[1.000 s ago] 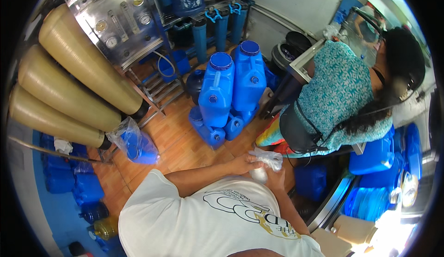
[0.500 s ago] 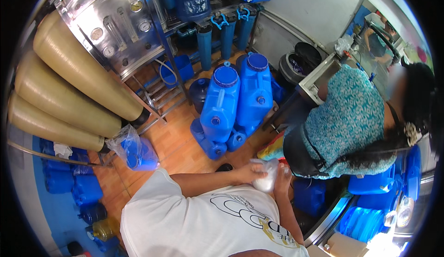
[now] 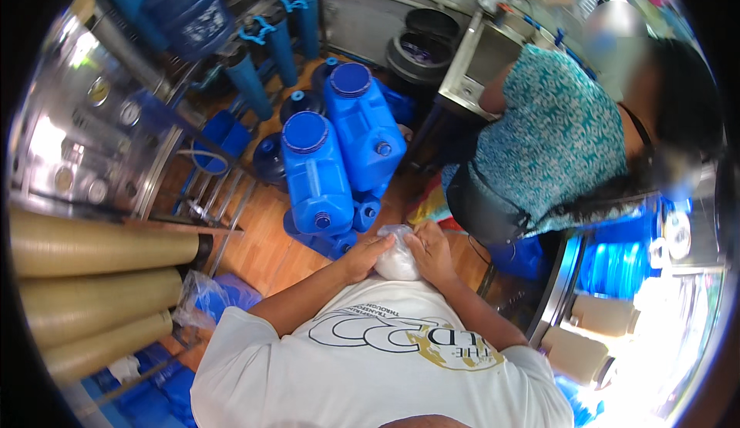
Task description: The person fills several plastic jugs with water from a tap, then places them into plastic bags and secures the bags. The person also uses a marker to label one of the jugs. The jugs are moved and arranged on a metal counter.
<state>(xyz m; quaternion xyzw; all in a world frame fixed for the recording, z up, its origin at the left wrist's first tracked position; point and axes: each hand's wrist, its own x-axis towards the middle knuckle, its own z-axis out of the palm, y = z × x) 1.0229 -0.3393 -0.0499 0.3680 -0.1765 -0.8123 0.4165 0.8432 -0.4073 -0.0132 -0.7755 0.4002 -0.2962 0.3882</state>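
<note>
Close against my white shirt is a clear plastic bag with something white in it; what exactly, I cannot make out. My left hand presses on the bag's left side, fingers partly hidden. On the other side my right hand has its fingers curled in and pinches the bag near its top. Just beyond my hands stand tall blue water jugs with round lids.
A person in a teal patterned top stands close on my right, at a metal sink. A black bin sits by the far wall. Tan tanks and a metal gauge panel are at left, near a bagged blue container.
My view has swung right, so the jugs and panel appear further left. The bag stays between my hands, now nearer the middle of my chest, with my right fingers curled at its top.
</note>
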